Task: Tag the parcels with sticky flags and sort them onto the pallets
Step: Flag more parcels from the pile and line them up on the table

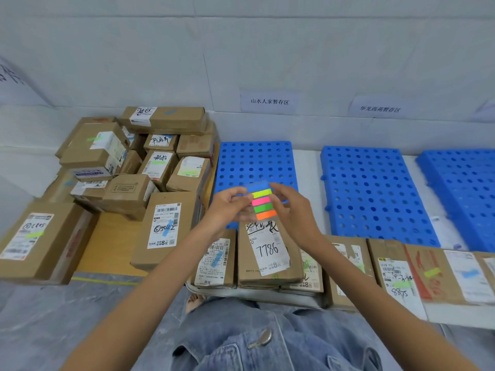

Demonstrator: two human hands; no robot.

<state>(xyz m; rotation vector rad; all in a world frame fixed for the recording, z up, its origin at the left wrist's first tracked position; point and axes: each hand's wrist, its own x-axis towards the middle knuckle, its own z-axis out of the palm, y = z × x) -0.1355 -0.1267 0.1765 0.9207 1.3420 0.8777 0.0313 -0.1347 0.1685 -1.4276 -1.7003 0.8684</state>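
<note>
Flag pad, five colour strips, is held up by us over the near pallet. Our left hand pinches its left edge and our right hand pinches the right edge near the top strips. Parcel 7786 lies just below in a row. Box pile sits left, second pallet right.

The sticky flag pad is banded blue, yellow, pink, green, orange; at two o'clock, a blue plastic pallet is patterned with round holes.
</note>
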